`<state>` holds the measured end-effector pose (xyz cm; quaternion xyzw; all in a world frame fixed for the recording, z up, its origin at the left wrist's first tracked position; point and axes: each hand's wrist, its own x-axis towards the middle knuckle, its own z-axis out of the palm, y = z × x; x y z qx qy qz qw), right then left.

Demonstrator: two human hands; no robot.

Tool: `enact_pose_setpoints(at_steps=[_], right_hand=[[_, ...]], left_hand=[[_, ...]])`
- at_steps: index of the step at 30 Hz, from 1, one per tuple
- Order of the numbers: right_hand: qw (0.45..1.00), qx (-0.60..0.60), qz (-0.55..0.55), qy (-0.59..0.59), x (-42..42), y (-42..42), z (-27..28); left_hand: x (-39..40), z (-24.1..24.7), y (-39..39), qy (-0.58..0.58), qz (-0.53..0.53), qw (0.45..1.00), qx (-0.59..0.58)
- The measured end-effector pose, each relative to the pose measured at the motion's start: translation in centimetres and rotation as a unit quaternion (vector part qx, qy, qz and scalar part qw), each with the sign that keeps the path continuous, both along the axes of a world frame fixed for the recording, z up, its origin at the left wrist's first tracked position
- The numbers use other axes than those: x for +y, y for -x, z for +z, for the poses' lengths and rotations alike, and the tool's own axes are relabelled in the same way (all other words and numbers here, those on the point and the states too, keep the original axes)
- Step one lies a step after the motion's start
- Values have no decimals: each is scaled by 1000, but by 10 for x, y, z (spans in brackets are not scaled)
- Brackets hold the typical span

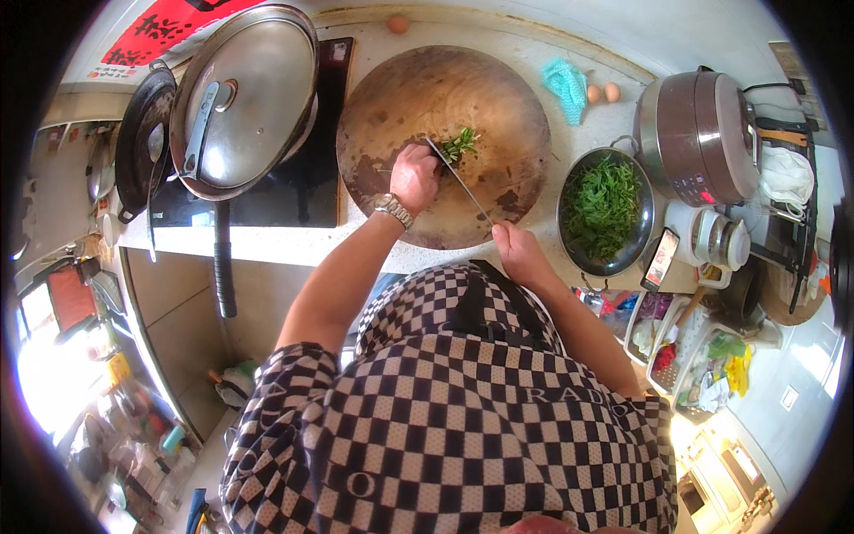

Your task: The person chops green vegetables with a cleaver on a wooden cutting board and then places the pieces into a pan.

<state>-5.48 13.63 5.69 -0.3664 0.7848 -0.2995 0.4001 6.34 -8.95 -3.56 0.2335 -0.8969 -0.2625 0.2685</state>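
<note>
My right hand (512, 243) grips a kitchen knife (464, 187) by its handle, at the near right of a round wooden chopping board (393, 87). The blade slants up and left across the board, seen nearly edge-on. My left hand (415, 175), with a metal-band watch (395, 209) at the wrist, rests on the board with curled fingers close to the blade's far end. Whatever lies under those fingers is hidden. A small heap of cut greens (460, 143) sits just right of the blade. Right of the board, a dark pan (564, 233) holds more cut leafy greens (604, 207).
A lidded frying pan (267, 100) stands on the black cooktop (313, 193), its handle (225, 267) overhanging the counter edge. A teal cloth (566, 87), two eggs (612, 92) and a rice cooker (700, 137) are at right. Another egg (398, 25) lies behind the board. A phone (660, 259) leans beside the pan.
</note>
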Motion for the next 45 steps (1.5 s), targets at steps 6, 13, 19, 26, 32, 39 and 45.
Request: enact_pose_setpoints(at_steps=[6,13,19,26,32,39,45], right_hand=[[996,-81,-22,-10,0,14,6],[995,-102,-10,-18,2,6,26],[1000,-26,12,-12,-2,-5,11],[998,-54,21,-19,-4,5,1],[995,-94,-13,-17,-2,-2,20],[999,-33,20,-25,-6,-11,17],[999,-22,21,-9,-5,-11,2]], left_hand=[[-1,14,-2,-28,29,999,-10],[-9,16,-20,-42,26,999,-1],[-3,6,-17,-15,10,1000,-9],[-3,15,-19,-23,19,1000,-2],[-12,17,-40,-64,39,997,-16],[1,17,-35,-12,14,999,-36],[0,13,-31,12,2,999,-34]])
